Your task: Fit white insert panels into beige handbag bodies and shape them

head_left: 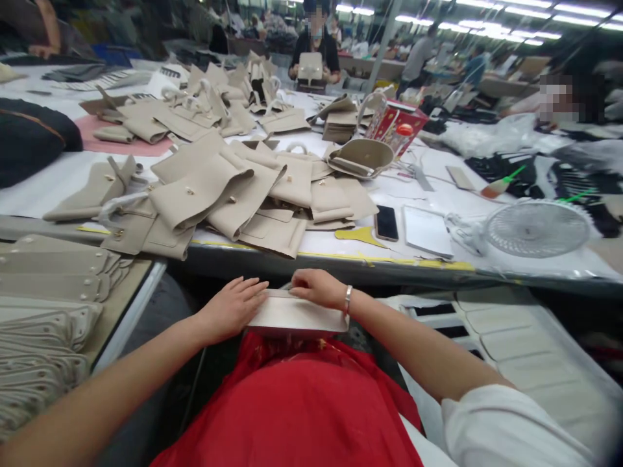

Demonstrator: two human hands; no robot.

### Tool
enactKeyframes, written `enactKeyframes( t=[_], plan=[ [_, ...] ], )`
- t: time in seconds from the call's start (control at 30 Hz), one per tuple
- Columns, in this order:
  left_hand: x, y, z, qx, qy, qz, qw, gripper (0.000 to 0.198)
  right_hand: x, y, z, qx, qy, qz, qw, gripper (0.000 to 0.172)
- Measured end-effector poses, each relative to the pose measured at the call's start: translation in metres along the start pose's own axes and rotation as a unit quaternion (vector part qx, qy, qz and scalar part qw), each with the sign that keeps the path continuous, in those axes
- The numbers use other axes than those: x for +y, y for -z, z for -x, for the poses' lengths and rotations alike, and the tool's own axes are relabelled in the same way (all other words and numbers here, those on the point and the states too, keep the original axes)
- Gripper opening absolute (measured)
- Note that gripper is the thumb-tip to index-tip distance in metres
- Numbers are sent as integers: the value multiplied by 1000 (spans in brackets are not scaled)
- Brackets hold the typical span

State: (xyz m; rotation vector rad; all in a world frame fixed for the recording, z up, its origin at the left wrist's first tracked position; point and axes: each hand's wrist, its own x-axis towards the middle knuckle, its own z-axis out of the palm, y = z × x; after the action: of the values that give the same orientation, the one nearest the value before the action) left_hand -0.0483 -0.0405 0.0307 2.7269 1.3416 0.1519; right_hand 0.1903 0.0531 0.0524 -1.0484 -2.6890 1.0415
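We hold a pale beige leather panel (pixel 296 313) low in front of our body, just above the red apron (pixel 292 408) on our lap. Our left hand (pixel 231 308) lies open, its fingers spread and their tips touching the panel's left end. Our right hand (pixel 316 288) is partly curled over the panel's far edge; we cannot tell whether it pinches the leather or only rests there. A silver bangle (pixel 347 299) circles our right wrist, and a white sleeve (pixel 506 428) covers our right upper arm.

To our right lies a plastic-covered sheet of rounded pale panels (pixel 530 344). To our left, a tan board (pixel 131 285) carries stacked leather straps with metal studs (pixel 53 272).

Ahead, beyond the dark edge of the long white worktable (pixel 331 269), beige leather handbag pieces (pixel 233 194) lie heaped, some with flaps and metal fittings. Beside them on the table are a yellow template (pixel 360 237), a black smartphone (pixel 387 222), a white notepad (pixel 427 230) and a white desk fan (pixel 538 228). Farther along stand a red printed box (pixel 396 126) and more beige pieces on a pink mat (pixel 117 136). A co-worker (pixel 314 45) sits across the table with a beige piece in front of them, and another person (pixel 569 97) sits at the right.
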Motion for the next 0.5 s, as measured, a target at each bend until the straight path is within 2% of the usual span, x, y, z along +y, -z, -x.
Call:
enactKeyframes(
  t=[0.1,0.2,0.3,0.4,0.5],
  plan=[
    [35,-14,-3,76,7,76,994,40,-4,-9,62,119,57,23,991,25],
    [69,-28,-11,123,8,112,986,34,-1,-30,105,189,77,48,978,30],
    [84,-36,-19,156,1,111,982,20,7,-53,123,238,79,67,966,11],
    [85,-39,-21,175,-18,107,979,19,11,-70,128,284,76,73,953,10],
    [84,-38,-20,186,-23,95,978,19,12,-77,129,311,66,77,945,10]
  ],
)
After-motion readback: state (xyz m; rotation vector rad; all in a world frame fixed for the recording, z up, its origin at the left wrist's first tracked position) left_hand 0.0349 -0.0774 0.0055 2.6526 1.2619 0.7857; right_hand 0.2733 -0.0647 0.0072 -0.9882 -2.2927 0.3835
